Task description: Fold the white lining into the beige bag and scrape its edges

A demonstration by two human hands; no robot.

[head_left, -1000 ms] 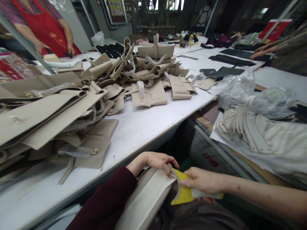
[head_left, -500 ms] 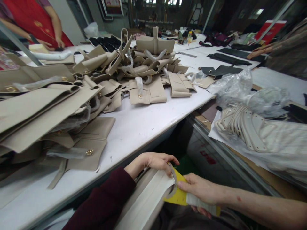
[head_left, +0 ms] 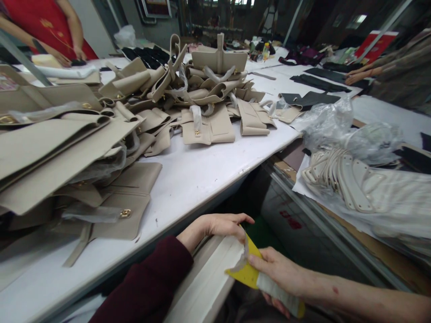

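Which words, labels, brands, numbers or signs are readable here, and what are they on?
No text is readable.
Red marks on a dark surface low down: too blurred.
Framed notice at the back: cut off, blurred.
Gold design on a red apron: no legible letters.

Smooth tool (head_left: pixel 248 273), matt panels (head_left: pixel 222 128), glossy plastic wrap (head_left: pixel 328 123)

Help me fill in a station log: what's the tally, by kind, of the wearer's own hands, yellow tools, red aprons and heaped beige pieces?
Wearer's hands: 2 (left hand, right hand)
Yellow tool: 1
Red apron: 1
Beige pieces: cannot be counted, they overlap too much
Total, without the beige pieces: 4
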